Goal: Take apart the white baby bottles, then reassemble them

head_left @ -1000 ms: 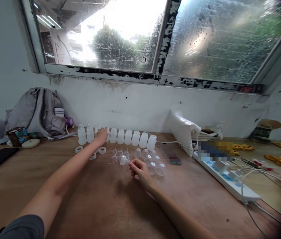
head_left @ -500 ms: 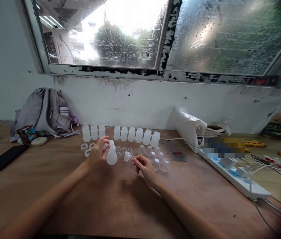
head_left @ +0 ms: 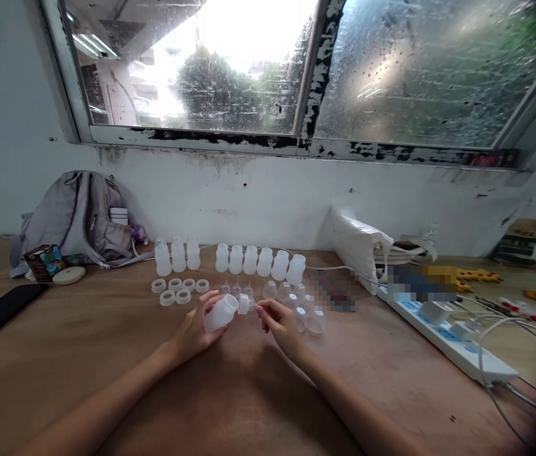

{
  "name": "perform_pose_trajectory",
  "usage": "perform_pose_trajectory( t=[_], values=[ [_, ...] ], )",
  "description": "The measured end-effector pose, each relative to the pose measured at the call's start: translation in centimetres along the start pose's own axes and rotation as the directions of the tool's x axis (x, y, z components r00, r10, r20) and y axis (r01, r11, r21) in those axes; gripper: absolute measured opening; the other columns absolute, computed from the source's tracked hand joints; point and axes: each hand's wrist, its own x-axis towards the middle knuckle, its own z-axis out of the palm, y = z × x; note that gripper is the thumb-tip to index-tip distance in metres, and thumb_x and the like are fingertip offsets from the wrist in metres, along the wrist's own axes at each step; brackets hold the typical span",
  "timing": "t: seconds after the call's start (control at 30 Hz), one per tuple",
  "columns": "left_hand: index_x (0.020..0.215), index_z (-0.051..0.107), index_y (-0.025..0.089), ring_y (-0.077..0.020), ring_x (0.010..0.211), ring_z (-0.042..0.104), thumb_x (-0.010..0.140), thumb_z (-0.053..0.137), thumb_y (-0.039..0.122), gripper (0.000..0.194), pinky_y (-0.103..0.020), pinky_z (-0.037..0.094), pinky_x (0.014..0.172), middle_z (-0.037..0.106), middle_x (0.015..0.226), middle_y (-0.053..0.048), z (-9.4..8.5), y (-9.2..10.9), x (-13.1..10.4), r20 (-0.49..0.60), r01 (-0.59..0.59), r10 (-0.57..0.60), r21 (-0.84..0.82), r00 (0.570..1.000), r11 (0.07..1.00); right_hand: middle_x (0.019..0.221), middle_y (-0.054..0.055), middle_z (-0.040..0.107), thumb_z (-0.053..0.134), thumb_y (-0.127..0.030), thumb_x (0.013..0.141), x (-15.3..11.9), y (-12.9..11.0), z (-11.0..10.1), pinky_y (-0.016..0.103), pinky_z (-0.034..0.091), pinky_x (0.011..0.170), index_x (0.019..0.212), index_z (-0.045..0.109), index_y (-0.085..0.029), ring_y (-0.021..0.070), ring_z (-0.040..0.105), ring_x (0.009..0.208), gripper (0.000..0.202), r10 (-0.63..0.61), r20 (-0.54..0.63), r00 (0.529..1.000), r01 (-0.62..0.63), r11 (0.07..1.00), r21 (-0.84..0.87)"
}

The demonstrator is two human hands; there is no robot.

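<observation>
My left hand [head_left: 195,329] is wrapped round a frosted baby bottle [head_left: 218,316], tilted with its open mouth toward the right. Between thumb and fingers, my right hand [head_left: 281,324] pinches the tip of a clear bottle nipple fitted in a white screw ring [head_left: 243,304]. The ring faces the bottle's mouth, and a small gap seems to separate them. Several loose nipples [head_left: 236,288] stand just behind. To the left lie several white rings [head_left: 168,297]. Clear dome caps [head_left: 300,313] sit beside my right hand.
Open bottles [head_left: 250,260] stand in a row at the back, with 3 nipple-topped bottles [head_left: 178,256] to their left. A grey backpack [head_left: 75,218] and black phone-like slab [head_left: 4,310] are on the left. On the right are a power strip [head_left: 486,361] with cables and a white bag [head_left: 360,244].
My left hand has turned the bottle from upside down to mouth up and rightward, bringing it close to the nipple ring. My right hand has moved little and still holds the nipple.
</observation>
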Motion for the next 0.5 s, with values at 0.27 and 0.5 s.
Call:
perform_pose_trajectory(
  t=[0.27, 0.5],
  values=[
    [0.119, 0.040, 0.023, -0.0216, 0.107, 0.047, 0.067, 0.056, 0.015, 0.054, -0.034, 0.041, 0.090, 0.047, 0.117, -0.007, -1.3, 0.4, -0.3, 0.149, -0.141, 0.115, 0.176, 0.982, 0.974, 0.067, 0.003, 0.053, 0.045, -0.032, 0.082, 0.0, 0.0, -0.6, 0.025, 0.036, 0.051, 0.079, 0.060, -0.021, 0.0137, 0.046, 0.057, 0.019, -0.263, 0.031, 0.964, 0.258, 0.904, -0.342],
    [0.118, 0.037, 0.024, -0.0203, 0.104, 0.049, 0.070, 0.053, 0.019, 0.051, -0.034, 0.041, 0.089, 0.052, 0.116, -0.006, -1.4, 0.2, -0.5, 0.144, -0.193, 0.167, 0.191, 0.975, 0.963, 0.070, 0.003, 0.053, 0.043, -0.029, 0.083, -0.1, 0.1, -0.6, 0.025, 0.035, 0.055, 0.081, 0.059, -0.021, 0.0127, 0.045, 0.057, 0.018, -0.290, 0.115, 0.950, 0.312, 0.871, -0.379]
  ],
)
